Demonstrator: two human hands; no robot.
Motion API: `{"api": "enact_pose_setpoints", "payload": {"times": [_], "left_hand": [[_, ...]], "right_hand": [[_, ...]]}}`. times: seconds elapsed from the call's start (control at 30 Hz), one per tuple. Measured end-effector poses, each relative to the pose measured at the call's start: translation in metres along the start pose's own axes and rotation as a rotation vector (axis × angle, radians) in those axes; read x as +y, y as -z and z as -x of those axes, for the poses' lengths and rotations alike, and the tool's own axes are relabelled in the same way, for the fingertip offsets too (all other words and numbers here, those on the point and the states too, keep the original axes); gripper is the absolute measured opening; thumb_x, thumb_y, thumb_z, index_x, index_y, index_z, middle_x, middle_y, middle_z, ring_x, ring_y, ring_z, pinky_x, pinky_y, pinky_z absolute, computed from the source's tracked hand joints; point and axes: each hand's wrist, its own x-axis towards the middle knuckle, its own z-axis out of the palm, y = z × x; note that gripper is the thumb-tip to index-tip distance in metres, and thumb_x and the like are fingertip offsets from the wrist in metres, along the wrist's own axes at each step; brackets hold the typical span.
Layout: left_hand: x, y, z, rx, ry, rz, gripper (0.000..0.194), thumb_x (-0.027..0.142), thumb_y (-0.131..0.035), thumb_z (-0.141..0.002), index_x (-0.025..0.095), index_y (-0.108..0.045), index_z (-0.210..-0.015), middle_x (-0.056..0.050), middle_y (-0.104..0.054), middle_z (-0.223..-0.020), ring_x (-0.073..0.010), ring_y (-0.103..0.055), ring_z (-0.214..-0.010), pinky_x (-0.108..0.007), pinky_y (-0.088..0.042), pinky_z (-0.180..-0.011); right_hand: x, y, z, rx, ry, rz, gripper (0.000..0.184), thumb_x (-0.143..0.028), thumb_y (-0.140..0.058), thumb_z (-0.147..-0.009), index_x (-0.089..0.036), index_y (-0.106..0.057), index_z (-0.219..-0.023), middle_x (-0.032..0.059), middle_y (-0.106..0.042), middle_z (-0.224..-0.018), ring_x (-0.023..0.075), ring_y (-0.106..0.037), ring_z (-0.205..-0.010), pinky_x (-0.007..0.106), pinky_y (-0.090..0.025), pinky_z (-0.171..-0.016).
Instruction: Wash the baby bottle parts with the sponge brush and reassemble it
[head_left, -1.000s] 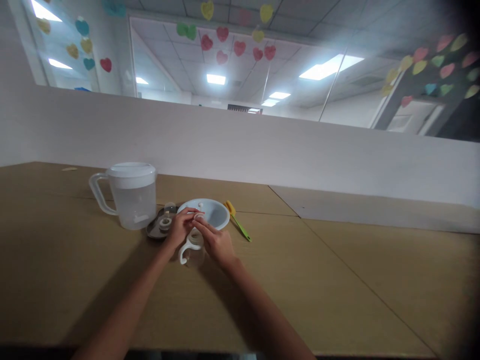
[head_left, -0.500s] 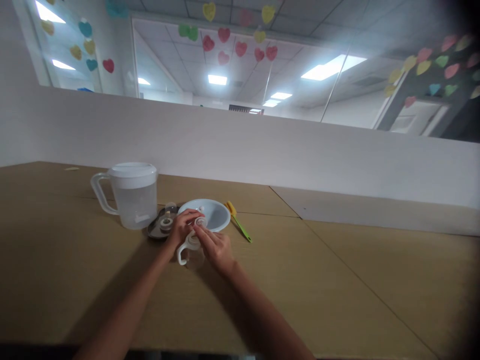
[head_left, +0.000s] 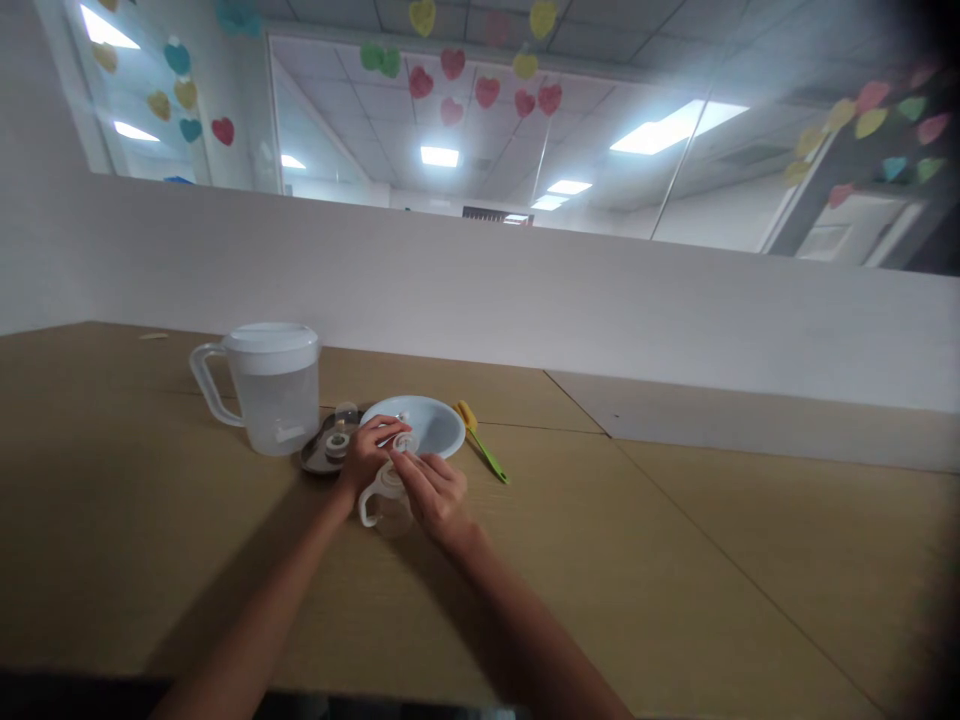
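Observation:
Both hands meet in front of the bowl, around a small round translucent piece like a cap or bottle part (head_left: 405, 442). My left hand (head_left: 366, 452) holds its left side with curled fingers. My right hand (head_left: 435, 488) pinches it from the near right side. Just below them stands a clear bottle (head_left: 393, 516) with a white collar and a curved white handle (head_left: 367, 508), partly covered by my right hand. Behind the hands sits a pale blue-white bowl (head_left: 448, 432), with a small white item near its far left rim.
Left of the hands, a dark tray (head_left: 316, 462) carries a white ring (head_left: 337, 445) and a clear dome (head_left: 346, 412). A lidded translucent pitcher (head_left: 281, 400) stands farther left. A yellow-headed brush with a green handle (head_left: 489, 456) lies right of the bowl. A white wall (head_left: 480, 295) rises behind the table.
The round piece has tilted and shows more of its face between the fingers. My right fingers have shifted slightly on it. The whole view has drifted a little, moving the scene rightward.

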Motion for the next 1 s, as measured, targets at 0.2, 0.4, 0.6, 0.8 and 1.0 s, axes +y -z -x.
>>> {"api": "enact_pose_setpoints", "payload": {"times": [0.2, 0.4, 0.6, 0.8, 1.0], "left_hand": [[-0.004, 0.000, 0.000, 0.029, 0.007, 0.003, 0.023, 0.025, -0.055, -0.075, 0.020, -0.076, -0.085, -0.007, -0.069, -0.097, -0.0192, -0.063, -0.090, -0.033, -0.052, -0.084], [-0.003, -0.003, 0.000, 0.066, -0.011, 0.015, 0.022, 0.026, -0.055, -0.077, 0.019, -0.075, -0.083, -0.008, -0.070, -0.094, -0.0202, -0.064, -0.088, -0.034, -0.053, -0.084], [0.001, -0.003, 0.001, 0.069, -0.023, -0.003, 0.022, 0.023, -0.053, -0.080, 0.019, -0.074, -0.084, -0.008, -0.070, -0.095, -0.0190, -0.064, -0.090, -0.034, -0.053, -0.085], [0.002, -0.001, 0.002, 0.043, -0.001, 0.010, 0.022, 0.026, -0.054, -0.082, 0.015, -0.073, -0.085, -0.009, -0.068, -0.097, -0.0203, -0.063, -0.092, -0.033, -0.053, -0.084], [-0.001, -0.001, 0.004, 0.018, -0.011, 0.032, 0.025, 0.033, -0.052, -0.084, 0.016, -0.071, -0.084, -0.011, -0.067, -0.098, -0.0223, -0.062, -0.093, -0.034, -0.050, -0.086]], "right_hand": [[0.001, -0.006, 0.004, 0.029, 0.009, -0.042, 0.038, -0.014, -0.047, -0.094, -0.007, -0.051, -0.131, 0.0151, -0.071, -0.099, 0.0186, -0.066, -0.090, 0.031, -0.056, -0.079], [-0.001, -0.005, 0.000, 0.130, 0.030, -0.079, 0.045, -0.011, -0.042, -0.095, -0.008, -0.040, -0.139, 0.0148, -0.071, -0.099, 0.0186, -0.067, -0.090, 0.031, -0.057, -0.077], [-0.005, 0.000, -0.006, 0.198, 0.064, -0.109, 0.048, -0.006, -0.044, -0.092, -0.005, -0.038, -0.140, 0.0161, -0.070, -0.097, 0.0204, -0.066, -0.091, 0.032, -0.057, -0.075], [-0.009, 0.002, -0.008, 0.211, 0.077, -0.091, 0.048, -0.007, -0.044, -0.092, -0.005, -0.038, -0.140, 0.0137, -0.071, -0.093, 0.0191, -0.066, -0.084, 0.030, -0.057, -0.072], [-0.011, 0.007, -0.008, 0.206, 0.107, -0.100, 0.051, -0.008, -0.047, -0.092, -0.005, -0.036, -0.142, 0.0133, -0.071, -0.093, 0.0184, -0.067, -0.085, 0.029, -0.057, -0.071]]}}
